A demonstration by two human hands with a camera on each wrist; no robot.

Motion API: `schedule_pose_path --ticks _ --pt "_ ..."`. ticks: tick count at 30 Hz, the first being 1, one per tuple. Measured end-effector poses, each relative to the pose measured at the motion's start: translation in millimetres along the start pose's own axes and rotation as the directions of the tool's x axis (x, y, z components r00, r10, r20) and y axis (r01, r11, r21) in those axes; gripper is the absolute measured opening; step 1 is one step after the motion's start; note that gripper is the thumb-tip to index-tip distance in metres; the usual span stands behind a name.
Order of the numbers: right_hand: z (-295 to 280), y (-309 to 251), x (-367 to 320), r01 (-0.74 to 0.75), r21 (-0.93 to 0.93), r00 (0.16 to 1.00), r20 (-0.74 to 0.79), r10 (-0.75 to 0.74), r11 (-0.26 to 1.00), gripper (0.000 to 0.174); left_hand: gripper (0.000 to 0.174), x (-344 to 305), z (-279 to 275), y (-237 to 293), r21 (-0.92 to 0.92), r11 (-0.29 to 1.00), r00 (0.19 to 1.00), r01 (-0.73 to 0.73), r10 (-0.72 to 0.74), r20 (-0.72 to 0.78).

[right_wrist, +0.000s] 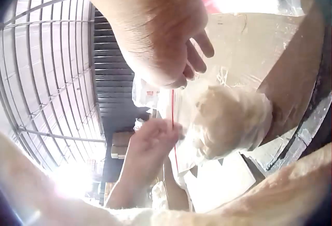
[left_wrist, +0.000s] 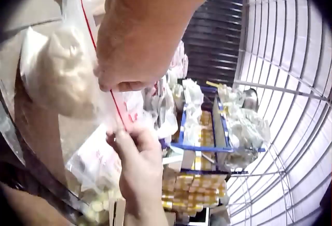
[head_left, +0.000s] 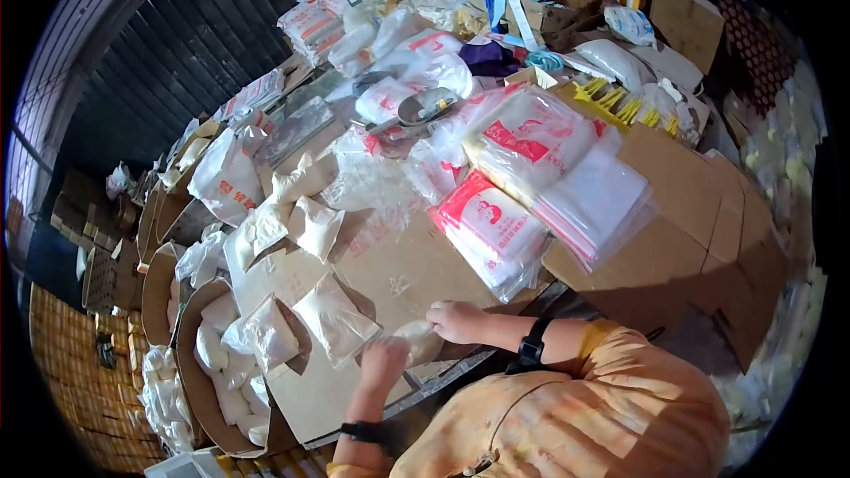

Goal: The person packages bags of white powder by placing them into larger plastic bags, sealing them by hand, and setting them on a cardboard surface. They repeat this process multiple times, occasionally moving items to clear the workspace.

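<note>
A clear zip bag (left_wrist: 62, 73) with a red strip along its mouth holds pale powder and lies on the cardboard at the front edge. My left hand (head_left: 385, 361) pinches the bag's red strip near one end, as the left wrist view shows. At the strip's other end my right hand (head_left: 456, 321) pinches it between thumb and finger. In the right wrist view, the bulging powder bag (right_wrist: 228, 119) sits beside the strip, with the left hand (right_wrist: 150, 143) close by. Right next to my left hand lies a filled bag (head_left: 335, 319).
Several filled bags stand left of the work, and more fill an open carton (head_left: 199, 372). Packs of red-and-white printed plastic bags (head_left: 491, 235) lie ahead of the right hand. A folded cardboard sheet (head_left: 682, 212) covers the right side. A scoop (head_left: 425, 108) lies farther back.
</note>
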State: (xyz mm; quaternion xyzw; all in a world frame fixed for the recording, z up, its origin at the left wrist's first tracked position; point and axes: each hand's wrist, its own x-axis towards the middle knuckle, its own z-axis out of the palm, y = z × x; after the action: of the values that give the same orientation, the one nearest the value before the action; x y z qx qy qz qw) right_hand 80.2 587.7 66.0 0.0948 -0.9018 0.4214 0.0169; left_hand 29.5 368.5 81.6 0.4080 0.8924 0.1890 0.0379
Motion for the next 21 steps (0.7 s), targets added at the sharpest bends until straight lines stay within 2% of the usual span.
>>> schedule_pose_path --ticks 2,5,8,11,14,17,21 --pt "0.3 -1.1 2.0 0.032 -0.009 0.999 -0.007 -0.032 0.999 0.006 0.010 21.3 9.8 16.1 0.010 1.000 0.997 -0.028 0.027 0.073" --pt "-1.2 5.0 3.2 0.039 0.002 0.999 0.013 -0.039 0.999 0.006 0.010 34.8 10.1 38.1 -0.132 0.990 0.998 0.059 -0.054 0.042" --pt "-2.1 7.1 4.6 0.011 0.016 0.998 0.063 -0.012 1.000 0.007 0.008 34.7 16.0 38.3 -0.235 0.964 0.992 0.123 -0.124 0.012" --pt "3.6 4.5 6.3 0.017 -0.020 0.997 0.072 -0.016 1.000 0.007 0.008 35.4 12.4 42.8 -0.287 0.952 0.993 0.110 -0.118 -0.012" --pt "-1.0 -0.4 9.8 0.028 -0.029 0.994 0.103 -0.025 0.999 0.007 0.006 30.7 15.8 32.0 -0.213 0.975 0.997 0.063 -0.069 -0.022" --pt "-0.8 -2.8 11.6 -0.010 -0.009 0.994 0.112 0.011 1.000 0.007 0.004 20.2 6.9 23.6 -0.052 0.998 1.000 0.020 -0.021 -0.019" --pt "3.1 6.8 13.4 -0.050 0.015 0.995 0.089 0.048 0.999 0.007 0.002 -10.8 -2.0 -4.5 0.023 1.000 0.999 0.006 -0.005 -0.043"
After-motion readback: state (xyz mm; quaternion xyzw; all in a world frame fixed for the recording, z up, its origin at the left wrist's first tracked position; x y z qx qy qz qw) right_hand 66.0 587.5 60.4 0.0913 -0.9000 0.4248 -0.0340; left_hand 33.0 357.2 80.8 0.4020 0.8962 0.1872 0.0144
